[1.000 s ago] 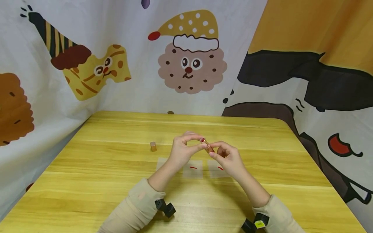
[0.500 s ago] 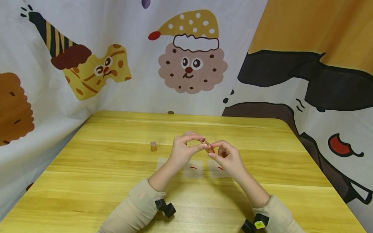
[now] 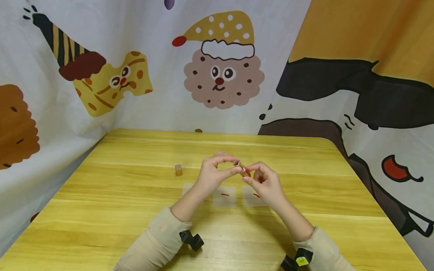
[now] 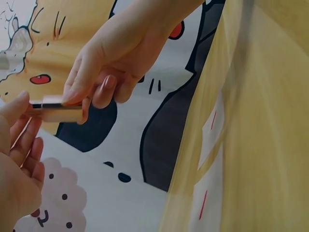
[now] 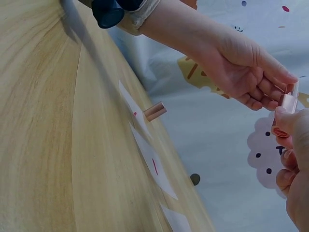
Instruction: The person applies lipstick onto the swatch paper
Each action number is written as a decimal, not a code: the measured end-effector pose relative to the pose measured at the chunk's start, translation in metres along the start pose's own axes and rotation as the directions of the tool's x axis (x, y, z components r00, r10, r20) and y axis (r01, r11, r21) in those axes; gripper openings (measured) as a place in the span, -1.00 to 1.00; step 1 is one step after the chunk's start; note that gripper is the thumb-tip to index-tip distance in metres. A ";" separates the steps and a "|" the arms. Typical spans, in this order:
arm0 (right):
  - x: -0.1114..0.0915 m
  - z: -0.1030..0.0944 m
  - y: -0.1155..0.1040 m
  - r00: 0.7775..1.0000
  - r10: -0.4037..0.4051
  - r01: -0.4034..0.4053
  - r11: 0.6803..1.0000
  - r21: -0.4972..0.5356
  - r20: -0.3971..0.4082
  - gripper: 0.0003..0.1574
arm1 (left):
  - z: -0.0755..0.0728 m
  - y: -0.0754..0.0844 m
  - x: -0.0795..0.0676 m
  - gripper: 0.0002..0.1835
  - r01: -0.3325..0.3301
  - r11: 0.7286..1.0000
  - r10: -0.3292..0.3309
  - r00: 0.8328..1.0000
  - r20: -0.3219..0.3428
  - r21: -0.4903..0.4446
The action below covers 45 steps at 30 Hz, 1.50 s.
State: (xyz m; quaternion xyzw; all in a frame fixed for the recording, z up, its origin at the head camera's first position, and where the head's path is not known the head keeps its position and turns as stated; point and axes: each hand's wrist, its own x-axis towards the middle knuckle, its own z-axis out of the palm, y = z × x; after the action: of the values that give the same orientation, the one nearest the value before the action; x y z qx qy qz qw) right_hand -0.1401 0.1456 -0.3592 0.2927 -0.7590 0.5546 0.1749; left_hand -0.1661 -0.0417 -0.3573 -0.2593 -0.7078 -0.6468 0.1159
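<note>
A rose-gold lipstick tube [image 3: 245, 172] is held up above the table between both hands. My left hand [image 3: 211, 173] pinches its upper end between thumb and fingertips. The right hand [image 3: 266, 182] grips the lower end with thumb and fingers. A dark red spot shows at the upper end in the head view; my left fingers partly cover that end. In the right wrist view the tube [image 5: 288, 102] has a shiny reddish base. On the table stands a short copper-coloured piece [image 3: 178, 170], like a lipstick cap.
Beneath the hands lie white paper squares on the wooden table [image 3: 118, 210]. The middle paper [image 3: 224, 201] and the right paper [image 3: 251, 201] each bear a red stroke; the left paper [image 5: 128, 101] has a small red mark. A printed curtain [image 3: 152, 113] hangs behind the table.
The right fingers have shifted very slightly up along the lipstick tube, and the tube has turned a little. Both hands otherwise keep their places.
</note>
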 end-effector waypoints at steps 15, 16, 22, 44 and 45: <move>0.001 0.000 0.001 0.999 0.015 -0.014 0.999 0.046 -0.036 -0.72 | -0.026 0.004 0.007 -0.66 0.028 0.995 -0.033 0.998 0.056 0.095; 0.001 0.000 0.001 0.999 0.018 -0.016 0.999 0.046 -0.038 -0.72 | -0.029 0.004 0.008 -0.67 0.023 0.995 -0.027 0.999 0.044 0.094; 0.001 0.000 0.001 0.998 0.050 -0.048 0.998 0.045 -0.044 -0.73 | -0.048 0.014 0.013 -0.68 -0.008 0.996 0.010 1.000 -0.018 0.093; -0.002 -0.002 0.019 0.995 0.086 -0.084 0.995 0.050 -0.042 -0.72 | -0.113 0.017 0.006 -0.64 0.121 0.964 -0.124 0.992 -0.001 0.239; -0.001 -0.002 0.015 0.996 0.082 -0.080 0.996 0.047 -0.039 -0.73 | -0.116 0.015 0.006 -0.63 0.132 0.960 -0.136 0.991 -0.003 0.245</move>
State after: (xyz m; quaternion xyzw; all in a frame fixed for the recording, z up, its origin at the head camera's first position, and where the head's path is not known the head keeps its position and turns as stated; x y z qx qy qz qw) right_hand -0.1488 0.1513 -0.3706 0.2542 -0.7537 0.5842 0.1613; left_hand -0.1831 -0.1536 -0.3256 -0.1991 -0.7988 -0.5592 0.0981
